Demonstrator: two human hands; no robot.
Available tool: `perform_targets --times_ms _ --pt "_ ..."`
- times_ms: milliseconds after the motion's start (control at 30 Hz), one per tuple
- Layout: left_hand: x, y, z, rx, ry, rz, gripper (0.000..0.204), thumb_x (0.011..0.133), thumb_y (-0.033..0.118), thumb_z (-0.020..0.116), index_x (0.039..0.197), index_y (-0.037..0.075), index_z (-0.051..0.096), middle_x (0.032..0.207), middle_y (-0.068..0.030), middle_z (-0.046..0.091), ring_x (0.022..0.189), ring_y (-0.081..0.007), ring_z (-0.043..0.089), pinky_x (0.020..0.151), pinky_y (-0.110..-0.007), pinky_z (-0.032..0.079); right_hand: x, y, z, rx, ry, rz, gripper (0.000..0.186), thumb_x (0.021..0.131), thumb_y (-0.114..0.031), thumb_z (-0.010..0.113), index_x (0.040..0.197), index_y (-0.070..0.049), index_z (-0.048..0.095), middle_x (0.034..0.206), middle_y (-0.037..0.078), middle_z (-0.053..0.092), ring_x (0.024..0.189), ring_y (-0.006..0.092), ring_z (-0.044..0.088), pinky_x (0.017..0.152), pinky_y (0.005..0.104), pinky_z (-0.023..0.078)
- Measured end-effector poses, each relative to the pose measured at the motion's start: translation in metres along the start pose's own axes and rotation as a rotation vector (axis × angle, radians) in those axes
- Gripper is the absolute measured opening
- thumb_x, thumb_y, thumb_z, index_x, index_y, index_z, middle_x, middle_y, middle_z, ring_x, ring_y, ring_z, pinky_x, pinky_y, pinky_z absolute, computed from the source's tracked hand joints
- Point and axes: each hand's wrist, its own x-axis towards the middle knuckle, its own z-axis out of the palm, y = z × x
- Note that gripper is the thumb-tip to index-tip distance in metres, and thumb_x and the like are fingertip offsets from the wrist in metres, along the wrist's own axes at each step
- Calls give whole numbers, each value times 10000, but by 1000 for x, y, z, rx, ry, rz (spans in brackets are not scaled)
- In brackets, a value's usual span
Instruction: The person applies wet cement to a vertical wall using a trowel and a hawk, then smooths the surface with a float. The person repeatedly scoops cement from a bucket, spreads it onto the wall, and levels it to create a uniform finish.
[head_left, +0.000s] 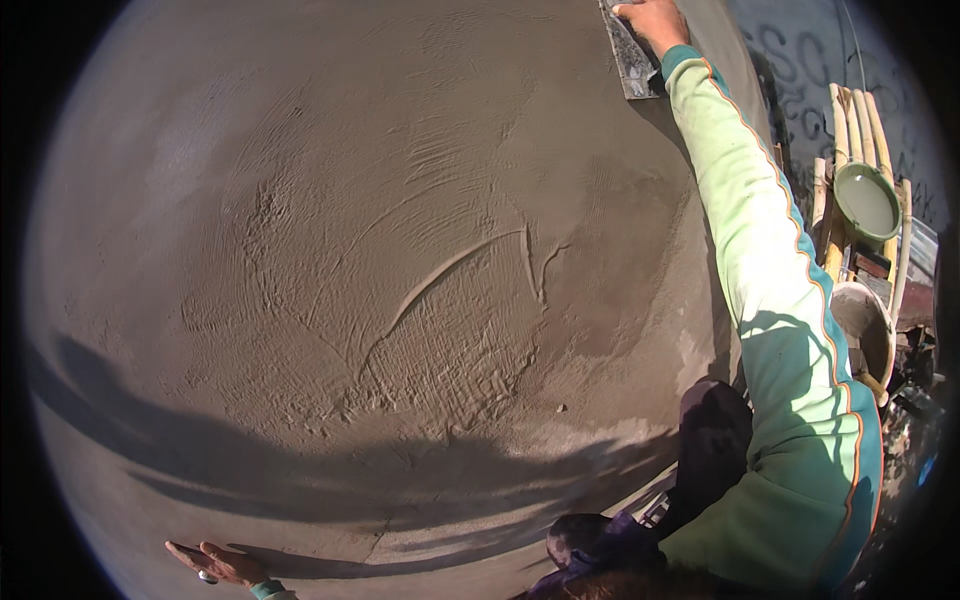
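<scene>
Wet grey-brown plaster spreads across a broad surface, with rough ripples and a raised curved ridge near its middle. At the top right, my right hand is closed around a flat plastering trowel, whose plate lies against the plaster; part of the tool is cut off by the upper edge. Down at the lower left, my left hand has its fingers stretched out and holds nothing. It is beside the plastered surface, and I cannot tell whether it touches it. A ring shows on one finger.
On the right, a light wooden pole frame carries a green basin. A mortar-stained bucket stands below it, near my right sleeve. Dark-clothed knees show at the lower right, close to the plaster. Rubble lies beyond.
</scene>
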Motion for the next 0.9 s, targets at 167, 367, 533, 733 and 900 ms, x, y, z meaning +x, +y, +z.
perform_targets --times_ms 167,367,533,733,900 --pt "2 -16 0 111 -19 66 845 1053 637 400 1588 -12 313 1662 -183 290 1532 -331 281 1267 -474 219 -35 150 6 3 -71 303 516 729 -405 864 1123 -91 756 1082 126 775 1065 312 711 978 403 523" --pt "-12 -2 16 84 7 3 881 1039 676 379 1596 -2 298 1664 -187 280 1539 -342 268 1267 -474 213 -167 269 -21 410 1 563 454 812 -212 846 1197 -10 718 1020 111 764 929 195 702 849 332 542" --pt "14 -2 -5 171 -29 57 980 996 752 369 1599 -16 286 1647 -223 290 1536 -357 271 1259 -484 224 -318 86 -60 525 -274 74 416 915 -182 797 1276 -4 692 993 37 746 846 108 689 801 278 568" --pt "5 -7 -10 79 -43 45 1000 981 763 409 1593 -18 286 1650 -233 273 1538 -360 273 1260 -495 234 -354 -114 -58 408 -275 -687 401 862 -251 843 1194 -58 726 969 68 759 802 124 717 644 306 548" --pt "5 -2 -6 39 -27 19 1009 972 767 432 1581 -27 301 1637 -233 296 1533 -355 285 1260 -487 237 -210 -111 -38 476 -153 -354 338 878 -252 763 1088 12 743 1010 187 765 935 261 739 835 344 557"
